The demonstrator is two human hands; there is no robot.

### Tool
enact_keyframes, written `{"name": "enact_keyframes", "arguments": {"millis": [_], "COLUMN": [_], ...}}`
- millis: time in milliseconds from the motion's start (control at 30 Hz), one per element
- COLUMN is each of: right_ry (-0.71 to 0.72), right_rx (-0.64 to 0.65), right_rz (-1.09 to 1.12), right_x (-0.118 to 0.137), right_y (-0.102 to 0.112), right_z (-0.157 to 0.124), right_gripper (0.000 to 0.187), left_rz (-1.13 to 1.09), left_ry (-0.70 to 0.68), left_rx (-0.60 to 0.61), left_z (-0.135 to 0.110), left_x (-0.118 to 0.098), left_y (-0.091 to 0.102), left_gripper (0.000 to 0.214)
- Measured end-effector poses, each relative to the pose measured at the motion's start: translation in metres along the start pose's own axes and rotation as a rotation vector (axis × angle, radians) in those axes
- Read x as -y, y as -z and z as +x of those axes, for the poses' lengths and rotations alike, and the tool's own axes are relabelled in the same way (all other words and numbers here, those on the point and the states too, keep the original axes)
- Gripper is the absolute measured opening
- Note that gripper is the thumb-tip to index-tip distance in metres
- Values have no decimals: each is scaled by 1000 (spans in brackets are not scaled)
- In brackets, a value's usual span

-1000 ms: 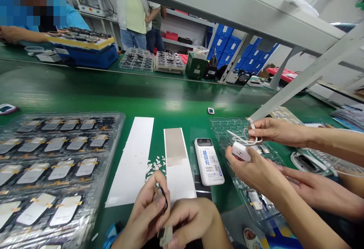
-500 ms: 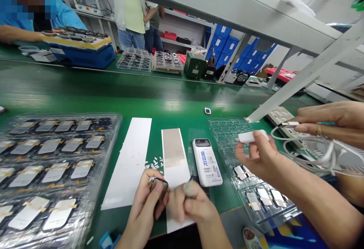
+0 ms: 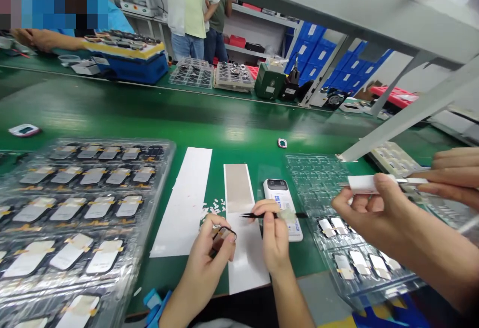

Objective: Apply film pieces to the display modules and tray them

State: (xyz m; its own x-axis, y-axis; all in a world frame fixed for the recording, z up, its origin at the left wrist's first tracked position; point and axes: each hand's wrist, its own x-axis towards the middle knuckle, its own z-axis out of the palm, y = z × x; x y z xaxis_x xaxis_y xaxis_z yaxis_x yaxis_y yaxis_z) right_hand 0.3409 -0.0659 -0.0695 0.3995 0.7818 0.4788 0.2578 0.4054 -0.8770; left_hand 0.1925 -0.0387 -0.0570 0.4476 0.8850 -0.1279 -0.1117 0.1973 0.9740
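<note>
My left hand [image 3: 209, 250] is closed around a small dark-rimmed screen piece [image 3: 223, 233], held tilted near the table's front edge. My right hand [image 3: 275, 235] pinches black tweezers [image 3: 250, 215], whose tips point left above a white strip with a grey-brown patch [image 3: 238, 188]. Between the tweezer tips and the screen piece there is a gap. To the left lies a plain white paper strip [image 3: 183, 203], with several tiny white scraps [image 3: 214, 205] beside it. A white power bank [image 3: 286, 200] sits behind my right hand, partly covered by it.
Clear trays of screen pieces stand left [image 3: 153, 218] and right [image 3: 318, 248]. At right, another person's hands [image 3: 389, 208] hold a white block and cable connector. A small square part [image 3: 282, 143] lies farther back. A slanted white post [image 3: 396, 108] rises behind the right tray.
My right hand has turned, and the tweezers now show clearly, pointing left. The other person has brought the connector to the white block. The whole view has shifted slightly.
</note>
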Motion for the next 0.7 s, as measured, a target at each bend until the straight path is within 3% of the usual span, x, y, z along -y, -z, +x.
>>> {"name": "enact_keyframes", "arguments": {"millis": [133,333,700], "right_ry": [71,132,110], "right_rx": [25,35,70], "right_rz": [-122,-221,-267], "right_x": [1,-1,1], "right_y": [-7,-7,-6], "right_z": [-5,-4,-3], "right_gripper": [14,21,18], "left_rz": [18,33,6], "left_ry": [6,2,14], "left_rx": [-52,-49,-45], "left_z": [-3,-1,0], "left_x": [-4,-3,-2], "left_y": [-3,-1,0], "left_gripper": [26,31,33]}}
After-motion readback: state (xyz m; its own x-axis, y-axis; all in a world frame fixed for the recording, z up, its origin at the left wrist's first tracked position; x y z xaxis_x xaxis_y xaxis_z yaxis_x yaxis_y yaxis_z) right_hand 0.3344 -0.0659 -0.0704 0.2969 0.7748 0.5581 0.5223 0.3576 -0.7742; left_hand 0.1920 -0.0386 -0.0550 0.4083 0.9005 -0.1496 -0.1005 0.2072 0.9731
